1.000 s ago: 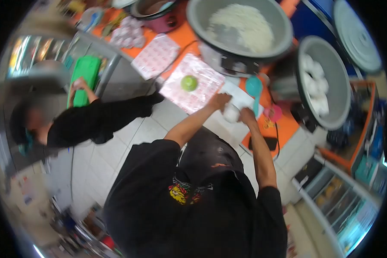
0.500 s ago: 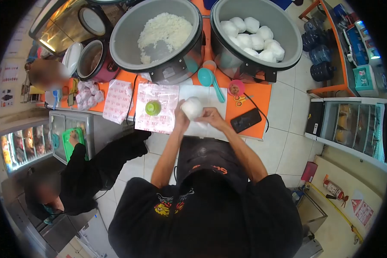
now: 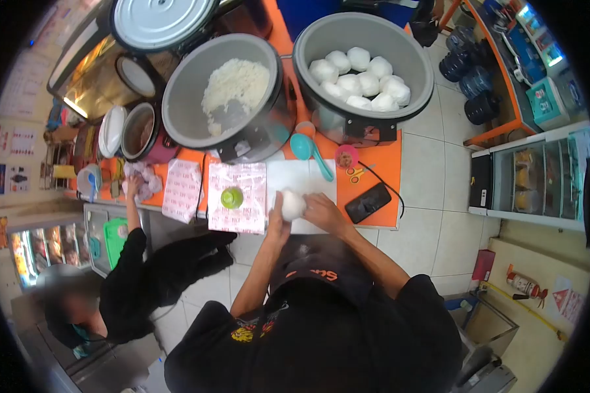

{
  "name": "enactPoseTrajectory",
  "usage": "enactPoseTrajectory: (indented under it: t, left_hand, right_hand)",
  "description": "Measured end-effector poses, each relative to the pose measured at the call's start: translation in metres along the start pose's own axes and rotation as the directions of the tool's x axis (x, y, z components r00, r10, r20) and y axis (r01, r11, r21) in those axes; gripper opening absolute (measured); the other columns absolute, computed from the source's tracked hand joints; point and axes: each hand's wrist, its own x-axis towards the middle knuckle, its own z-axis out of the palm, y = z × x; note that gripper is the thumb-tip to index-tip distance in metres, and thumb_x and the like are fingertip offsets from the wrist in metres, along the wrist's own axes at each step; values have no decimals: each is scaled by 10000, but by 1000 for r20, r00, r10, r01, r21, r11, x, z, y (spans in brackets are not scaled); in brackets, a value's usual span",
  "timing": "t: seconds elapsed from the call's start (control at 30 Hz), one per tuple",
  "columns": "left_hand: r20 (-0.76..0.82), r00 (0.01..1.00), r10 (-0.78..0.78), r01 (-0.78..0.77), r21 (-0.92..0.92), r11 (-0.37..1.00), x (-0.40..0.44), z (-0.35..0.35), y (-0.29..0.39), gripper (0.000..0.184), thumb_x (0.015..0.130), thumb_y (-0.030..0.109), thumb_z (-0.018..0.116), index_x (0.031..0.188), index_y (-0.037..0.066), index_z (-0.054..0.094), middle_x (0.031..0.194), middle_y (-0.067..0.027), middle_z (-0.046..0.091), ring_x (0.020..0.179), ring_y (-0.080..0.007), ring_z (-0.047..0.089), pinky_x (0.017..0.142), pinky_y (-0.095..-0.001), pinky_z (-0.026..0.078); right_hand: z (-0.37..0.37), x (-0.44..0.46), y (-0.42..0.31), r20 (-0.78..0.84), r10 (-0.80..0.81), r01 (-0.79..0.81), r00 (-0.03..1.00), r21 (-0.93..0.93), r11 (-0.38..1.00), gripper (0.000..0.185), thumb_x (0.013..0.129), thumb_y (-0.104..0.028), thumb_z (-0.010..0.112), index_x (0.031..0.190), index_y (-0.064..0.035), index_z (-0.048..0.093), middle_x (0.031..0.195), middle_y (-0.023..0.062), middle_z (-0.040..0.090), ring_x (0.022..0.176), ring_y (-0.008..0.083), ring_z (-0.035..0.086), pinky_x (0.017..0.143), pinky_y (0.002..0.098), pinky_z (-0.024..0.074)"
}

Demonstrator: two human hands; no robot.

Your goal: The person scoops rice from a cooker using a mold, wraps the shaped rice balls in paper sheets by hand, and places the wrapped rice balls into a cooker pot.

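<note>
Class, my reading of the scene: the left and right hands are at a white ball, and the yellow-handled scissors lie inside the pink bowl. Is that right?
Not quite: the head view shows the yellow-handled scissors lying on the orange table, beside the pink bowl. The rest stands: the left hand and right hand are at a white ball.

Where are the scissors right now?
In the head view, the scissors lie on the orange tabletop, between the pink cup and the black phone, forward and right of the right hand.

A red fire extinguisher (image 3: 526, 286) hangs on the wall (image 3: 549, 262).
</note>
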Motion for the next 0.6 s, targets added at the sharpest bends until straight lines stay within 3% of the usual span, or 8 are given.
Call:
enactPoseTrajectory:
  t: [0.1, 0.17, 0.23, 0.27, 0.37, 0.4, 0.53, 0.6]
  left_hand:
    - [264, 903, -340, 367, -58, 929, -4, 3, 19, 579, 932, 559, 492, 1289, 104, 476, 1236, -122, 572, 1137, -291, 569, 1011, -470, 442]
    - [311, 814, -491, 457, 180, 871, -3, 9, 33, 555, 929, 447, 578, 1314, 65, 461, 1227, -147, 586, 1122, -318, 584, 1045, -489, 424]
    - [332, 690, -643, 201, 765, 611, 17, 33, 62, 610, 798, 364, 755, 1272, 40, 545, 1258, -137, 582, 1139, -262, 575, 1011, -378, 428]
    - [275, 778, -564, -115, 946, 303, -1, 93, 96, 602, 711, 323, 813, 1176, -4, 614, 1103, -115, 662, 1035, -239, 623, 947, -335, 458]
    - [648, 715, -262, -642, 757, 122, 19, 183, 157, 538, 618, 295, 873, 1015, -9, 674, 927, -79, 695, 881, -133, 636, 849, -306, 486]
    - [748, 642, -166, -722, 663, 198, 26, 224, 178, 589, 589, 309, 882, 1047, 6, 669, 978, -92, 690, 919, -144, 635, 876, -309, 482]
    - [868, 496, 12, -807, 466, -363, 164, 346, 208, 983, 557, 475, 875, 1312, -3, 467, 1169, -198, 613, 1081, -311, 594, 941, -390, 459]
    - [798, 602, -17, -682, 503, -532, 259, 383, 194, 1035, 538, 572, 851, 1318, 7, 473, 1174, -204, 612, 1096, -336, 585, 957, -433, 445]
  right_hand:
    - [-33, -1, 1, 20, -123, 124, 992, -74, 989, 127, 726, -154, 639, 802, -62, 597, 990, 95, 596, 1010, 277, 573, 790, 401, 471]
    - [-56, -2, 3, -50, -93, 88, 994, -90, 992, 141, 718, -142, 680, 792, -57, 596, 965, 94, 590, 977, 270, 576, 757, 394, 463]
    - [-84, -1, 3, -201, 0, -30, 980, -146, 989, 172, 708, -133, 725, 773, -54, 587, 924, 93, 582, 927, 267, 574, 724, 389, 448]
    - [-101, 1, 3, -312, 68, -130, 948, -183, 974, 196, 703, -129, 750, 758, -53, 577, 895, 93, 578, 893, 267, 570, 706, 388, 438]
    - [-120, -24, 13, -544, 261, -394, 798, -143, 908, 270, 692, -124, 803, 722, -54, 544, 807, 86, 551, 796, 266, 544, 669, 387, 408]
    - [-119, -38, 13, -596, 325, -469, 734, -100, 878, 294, 689, -123, 817, 712, -55, 532, 777, 84, 540, 764, 266, 533, 659, 388, 399]
    - [-98, -91, -4, -428, 574, -642, 698, -19, 767, 261, 752, -107, 765, 712, -43, 515, 740, 93, 529, 724, 282, 520, 678, 387, 404]
    - [-75, -125, -20, -405, 665, -709, 627, 56, 703, 211, 792, -111, 733, 728, -32, 547, 746, 94, 552, 731, 286, 548, 686, 389, 420]
